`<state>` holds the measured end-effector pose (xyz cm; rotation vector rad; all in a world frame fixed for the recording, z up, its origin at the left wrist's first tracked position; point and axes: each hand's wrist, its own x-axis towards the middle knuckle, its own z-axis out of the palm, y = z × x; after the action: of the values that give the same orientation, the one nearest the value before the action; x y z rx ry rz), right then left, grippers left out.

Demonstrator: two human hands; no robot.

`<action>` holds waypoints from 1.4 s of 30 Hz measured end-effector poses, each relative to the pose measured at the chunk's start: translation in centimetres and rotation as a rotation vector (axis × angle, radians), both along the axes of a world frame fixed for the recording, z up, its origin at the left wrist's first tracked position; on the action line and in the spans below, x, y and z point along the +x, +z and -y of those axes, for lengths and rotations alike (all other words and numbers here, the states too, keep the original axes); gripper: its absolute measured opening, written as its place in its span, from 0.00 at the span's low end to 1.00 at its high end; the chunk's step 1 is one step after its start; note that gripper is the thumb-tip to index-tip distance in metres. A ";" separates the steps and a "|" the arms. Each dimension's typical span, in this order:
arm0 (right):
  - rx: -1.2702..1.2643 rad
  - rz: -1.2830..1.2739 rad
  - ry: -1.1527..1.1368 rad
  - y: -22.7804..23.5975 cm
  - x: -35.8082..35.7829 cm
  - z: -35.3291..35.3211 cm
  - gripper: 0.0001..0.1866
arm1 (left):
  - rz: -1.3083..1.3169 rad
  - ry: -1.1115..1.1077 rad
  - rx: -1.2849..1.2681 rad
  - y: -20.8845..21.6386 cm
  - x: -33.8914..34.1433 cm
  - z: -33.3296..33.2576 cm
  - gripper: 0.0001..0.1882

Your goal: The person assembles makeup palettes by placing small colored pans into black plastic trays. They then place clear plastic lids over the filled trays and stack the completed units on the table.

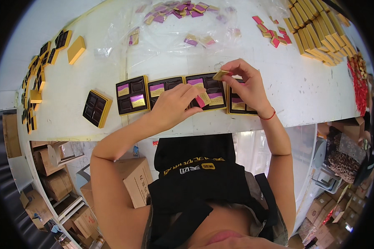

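My left hand [173, 101] is closed on a red-and-gold wrapped chocolate square [202, 98], low over an open gold box with a black divided tray [214, 85]. Between the fingertips of my right hand [248, 83] is another wrapped chocolate square [221, 75], its gold side showing, above that box's upper right corner. Purple-and-gold squares, such as this one [195, 81], sit in some compartments. Four-compartment boxes stand in a row: a left box [137, 86], a second box [175, 79] partly under my left hand, and a right box [237, 111] partly behind my right hand.
An open box with a bare black tray [97, 108] lies left of the row. Loose purple squares [180, 9] and red squares [274, 34] lie at the back. Gold boxes are stacked [320, 35] at the far right. More boxes [39, 79] line the left edge.
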<state>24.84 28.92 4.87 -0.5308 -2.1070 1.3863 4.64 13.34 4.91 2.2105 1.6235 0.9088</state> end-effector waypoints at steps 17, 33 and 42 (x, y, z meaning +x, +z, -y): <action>0.119 0.178 0.080 -0.6 -1.9 -0.3 0.07 | -0.042 -0.166 -0.050 -0.7 -0.7 -1.6 0.16; 0.729 0.143 0.012 -1.5 -0.9 0.5 0.08 | -0.308 0.091 0.068 -1.4 2.1 1.3 0.23; 0.615 0.068 -0.010 -0.4 2.2 -2.5 0.08 | -0.359 0.023 -0.004 0.2 2.0 1.5 0.28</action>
<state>26.99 31.39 4.47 -0.3322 -2.4209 0.6540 6.61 11.85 5.10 2.4653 1.7972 0.5322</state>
